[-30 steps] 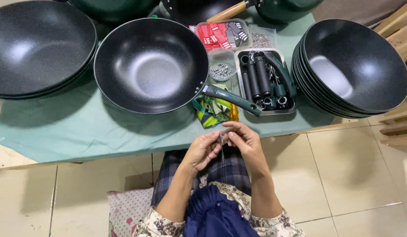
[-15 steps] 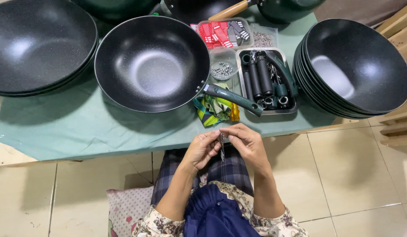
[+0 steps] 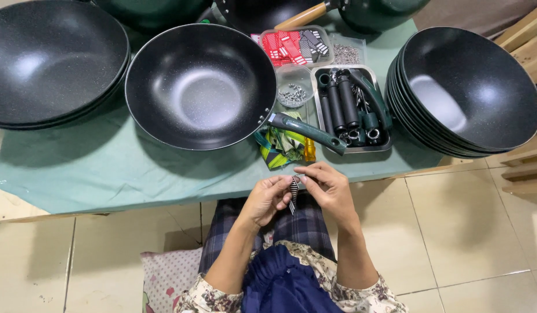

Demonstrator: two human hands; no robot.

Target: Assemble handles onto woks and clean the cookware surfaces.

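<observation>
Below the table edge, over the lap: left hand [image 3: 267, 200] and right hand [image 3: 331, 191], fingertips pinched together on one small black-and-white striped tag [image 3: 294, 194], which hangs between them, clear of the table [image 3: 106, 174].
Left hand: closed on the tag's left edge.
Right hand: closed on the tag's top end; nothing else held.
Work piece nearest: wok with green handle [image 3: 202, 87], handle already fitted, lying on the green cloth just beyond the hands.
Done, as judged: one wok carries its handle; tag not yet on it.
Left, as judged: stack of bare woks at right [image 3: 471, 93] and stack at left [image 3: 48, 58], both without handles.
Supplies: metal tray of dark handles [image 3: 352, 110]; clear cup of screws [image 3: 294, 93]; box of red and striped tags [image 3: 294, 46]; yellow-handled screwdriver [image 3: 309, 152].
</observation>
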